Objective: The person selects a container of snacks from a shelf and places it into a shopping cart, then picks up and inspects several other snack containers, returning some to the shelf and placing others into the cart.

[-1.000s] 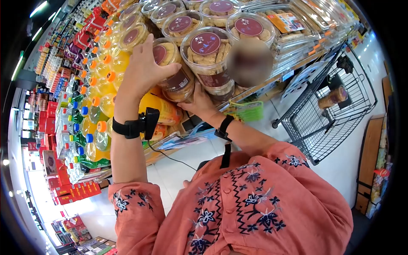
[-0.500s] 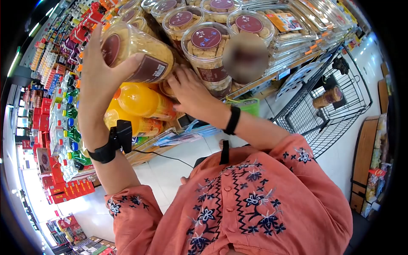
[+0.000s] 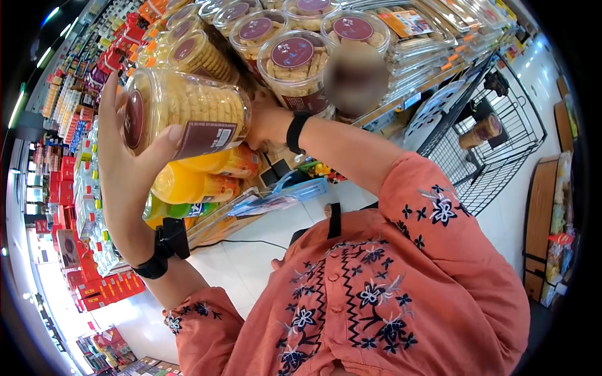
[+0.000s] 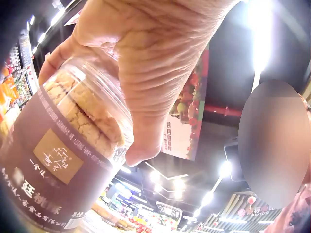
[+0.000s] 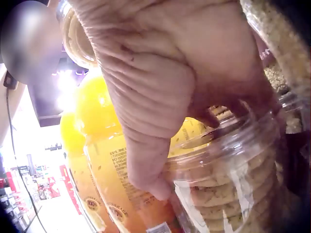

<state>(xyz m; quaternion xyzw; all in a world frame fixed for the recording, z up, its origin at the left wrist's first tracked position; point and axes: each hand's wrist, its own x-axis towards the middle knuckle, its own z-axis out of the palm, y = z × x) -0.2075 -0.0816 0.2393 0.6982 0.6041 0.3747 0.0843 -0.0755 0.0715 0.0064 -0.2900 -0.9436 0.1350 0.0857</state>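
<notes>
My left hand grips a clear jar of cookies around its lid end; the jar lies tilted on its side in the air, its dark red lid label facing left. The left wrist view shows that jar with its brown label, and the hand curled round its top. My right hand is reached in behind the raised jar, partly hidden in the head view. In the right wrist view the right hand grips the rim of another clear cookie jar, its thumb against the near side.
Orange drink bottles stand just below the raised jar. More cookie jars stand in rows behind, with flat clear packs to their right. A shopping cart holding one jar stands at the right.
The left hand has lifted its jar off the display and moved it left, tipping it over. The right hand has left that jar's base, reached further in and taken hold of another jar's rim.
</notes>
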